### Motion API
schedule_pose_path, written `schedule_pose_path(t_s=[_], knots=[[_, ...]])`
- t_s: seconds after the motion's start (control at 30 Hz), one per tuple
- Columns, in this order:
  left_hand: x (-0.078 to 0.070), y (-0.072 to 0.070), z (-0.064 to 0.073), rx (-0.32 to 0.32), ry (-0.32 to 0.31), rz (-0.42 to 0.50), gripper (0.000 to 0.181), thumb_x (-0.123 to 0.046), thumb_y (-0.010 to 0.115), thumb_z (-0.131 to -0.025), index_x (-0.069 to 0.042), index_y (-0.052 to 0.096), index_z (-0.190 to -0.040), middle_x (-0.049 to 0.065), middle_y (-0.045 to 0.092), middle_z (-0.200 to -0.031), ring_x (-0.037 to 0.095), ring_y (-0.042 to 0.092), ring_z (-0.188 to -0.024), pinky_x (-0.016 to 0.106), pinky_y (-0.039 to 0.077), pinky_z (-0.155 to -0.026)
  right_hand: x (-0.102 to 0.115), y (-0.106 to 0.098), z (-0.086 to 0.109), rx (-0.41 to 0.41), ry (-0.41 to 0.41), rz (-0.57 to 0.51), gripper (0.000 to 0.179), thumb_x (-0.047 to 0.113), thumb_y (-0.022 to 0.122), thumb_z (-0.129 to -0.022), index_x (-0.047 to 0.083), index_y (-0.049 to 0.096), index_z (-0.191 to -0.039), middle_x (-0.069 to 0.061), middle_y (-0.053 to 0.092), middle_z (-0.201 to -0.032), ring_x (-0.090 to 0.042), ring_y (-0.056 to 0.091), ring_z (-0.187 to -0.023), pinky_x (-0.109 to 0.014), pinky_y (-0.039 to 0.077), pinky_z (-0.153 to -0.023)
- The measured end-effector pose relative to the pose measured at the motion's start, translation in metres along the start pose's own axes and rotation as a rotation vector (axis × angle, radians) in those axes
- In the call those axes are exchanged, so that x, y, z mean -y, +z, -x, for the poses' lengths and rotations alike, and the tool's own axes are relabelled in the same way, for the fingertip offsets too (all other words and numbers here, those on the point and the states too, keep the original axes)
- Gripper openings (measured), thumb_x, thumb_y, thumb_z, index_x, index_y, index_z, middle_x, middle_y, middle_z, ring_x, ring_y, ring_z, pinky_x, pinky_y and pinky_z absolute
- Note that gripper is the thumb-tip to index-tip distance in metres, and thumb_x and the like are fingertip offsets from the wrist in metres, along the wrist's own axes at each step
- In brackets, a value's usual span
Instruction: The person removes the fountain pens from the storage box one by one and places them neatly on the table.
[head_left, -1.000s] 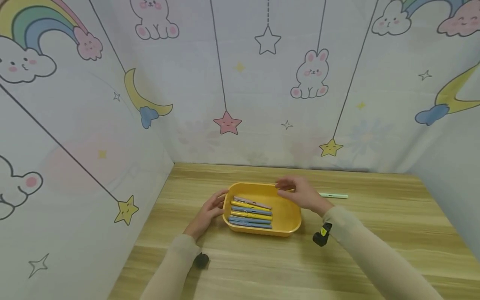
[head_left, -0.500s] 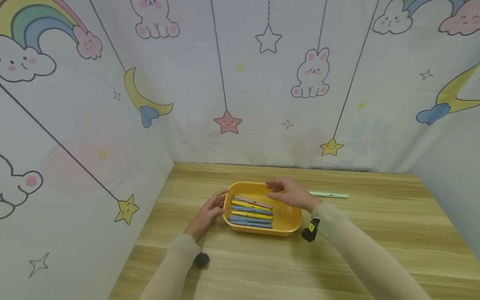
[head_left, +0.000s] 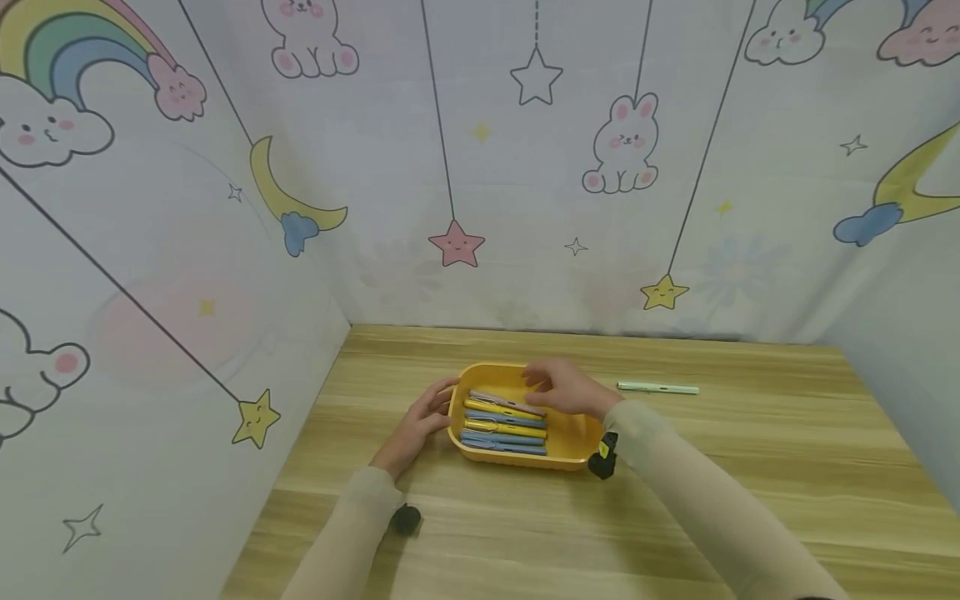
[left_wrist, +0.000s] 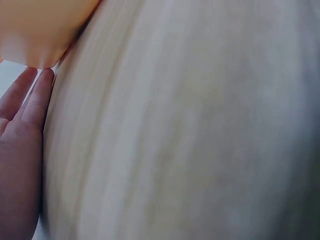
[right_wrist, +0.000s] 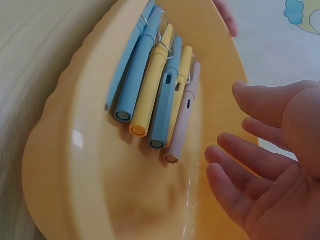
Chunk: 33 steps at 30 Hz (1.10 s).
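Note:
A yellow plastic basket (head_left: 566, 437) stands on the table. Inside its left part, several pens lie side by side: blue ones (right_wrist: 137, 70), yellow ones (right_wrist: 152, 80) and a pale pink one (right_wrist: 186, 110). My left hand (head_left: 412, 425) rests against the basket's left end; in the left wrist view its straight fingers (left_wrist: 44, 95) meet the basket wall. Over the back right of the basket hovers my right hand (head_left: 567, 390), fingers loosely bent and holding nothing, close to the pink pen. To the right of the basket, a light green pen (head_left: 660, 388) lies on the table.
The wood-grain table (head_left: 510, 533) meets a patterned cloth backdrop (head_left: 525, 292) behind the basket. Similar cloth rises along the left and right sides. Black wrist cameras hang at both sleeves.
My right hand has moved left and slightly lower over the basket, uncovering more of the green pen. My left hand and the pens have stayed in place.

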<state>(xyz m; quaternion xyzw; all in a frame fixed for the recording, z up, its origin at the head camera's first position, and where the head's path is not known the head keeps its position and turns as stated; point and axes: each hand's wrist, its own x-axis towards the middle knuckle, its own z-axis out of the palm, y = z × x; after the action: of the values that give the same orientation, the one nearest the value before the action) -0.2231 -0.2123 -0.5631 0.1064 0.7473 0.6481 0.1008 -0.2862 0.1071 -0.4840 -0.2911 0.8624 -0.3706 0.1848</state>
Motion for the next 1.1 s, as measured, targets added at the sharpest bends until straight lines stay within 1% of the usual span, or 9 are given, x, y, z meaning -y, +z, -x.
schedule_pose_path(t_s=[0.17, 0.27, 0.4, 0.63, 0.87, 1.1], knots=[[0.000, -0.001, -0.001, 0.008, 0.013, -0.005, 0.061, -0.012, 0.056, -0.101, -0.034, 0.045, -0.157, 0.010, 0.045, -0.163, 0.034, 0.048, -0.146, 0.059, 0.030, -0.122, -0.002, 0.005, -0.004, 0.029, 0.023, 0.044, 0.051, 0.020, 0.071, -0.101, -0.001, 0.058, -0.145, -0.020, 0.068, -0.135, -0.035, 0.067, -0.123, -0.048, 0.055, -0.102], [0.000, -0.001, -0.002, 0.008, 0.012, -0.005, 0.061, -0.012, 0.056, -0.101, -0.034, 0.045, -0.157, 0.010, 0.045, -0.163, 0.035, 0.048, -0.146, 0.060, 0.030, -0.122, -0.001, 0.008, -0.005, 0.037, 0.056, 0.068, 0.049, 0.022, 0.071, -0.101, 0.001, 0.060, -0.144, -0.017, 0.069, -0.133, -0.034, 0.066, -0.124, -0.049, 0.053, -0.104], [0.001, -0.001, -0.002, 0.014, 0.020, 0.003, 0.061, -0.011, 0.055, -0.101, -0.033, 0.044, -0.157, 0.011, 0.044, -0.164, 0.035, 0.047, -0.147, 0.060, 0.029, -0.122, 0.000, 0.011, -0.007, 0.046, 0.064, 0.090, 0.046, 0.020, 0.072, -0.101, 0.001, 0.062, -0.141, -0.015, 0.071, -0.131, -0.034, 0.066, -0.124, -0.050, 0.053, -0.104], [-0.002, -0.001, -0.001, 0.005, 0.010, -0.001, 0.061, -0.011, 0.056, -0.101, -0.034, 0.045, -0.157, 0.010, 0.045, -0.163, 0.034, 0.048, -0.146, 0.060, 0.029, -0.122, -0.006, 0.015, -0.011, 0.045, 0.026, 0.102, 0.043, 0.014, 0.071, -0.100, -0.004, 0.063, -0.138, -0.018, 0.072, -0.127, -0.034, 0.068, -0.118, -0.048, 0.055, -0.101], [-0.001, -0.001, -0.001, 0.019, 0.015, 0.005, 0.061, -0.010, 0.055, -0.102, -0.033, 0.044, -0.157, 0.010, 0.044, -0.164, 0.035, 0.049, -0.146, 0.060, 0.030, -0.122, -0.011, 0.020, -0.013, 0.030, 0.006, 0.123, 0.039, 0.012, 0.071, -0.099, -0.004, 0.066, -0.135, -0.016, 0.074, -0.122, -0.031, 0.069, -0.115, -0.048, 0.055, -0.101], [0.000, -0.001, 0.001, 0.013, 0.002, -0.001, 0.061, -0.011, 0.056, -0.102, -0.034, 0.045, -0.157, 0.010, 0.045, -0.163, 0.035, 0.047, -0.147, 0.060, 0.029, -0.122, -0.012, 0.025, -0.014, 0.027, 0.004, 0.124, 0.035, 0.007, 0.071, -0.098, -0.003, 0.068, -0.131, -0.016, 0.074, -0.122, -0.030, 0.070, -0.113, -0.046, 0.056, -0.099]])
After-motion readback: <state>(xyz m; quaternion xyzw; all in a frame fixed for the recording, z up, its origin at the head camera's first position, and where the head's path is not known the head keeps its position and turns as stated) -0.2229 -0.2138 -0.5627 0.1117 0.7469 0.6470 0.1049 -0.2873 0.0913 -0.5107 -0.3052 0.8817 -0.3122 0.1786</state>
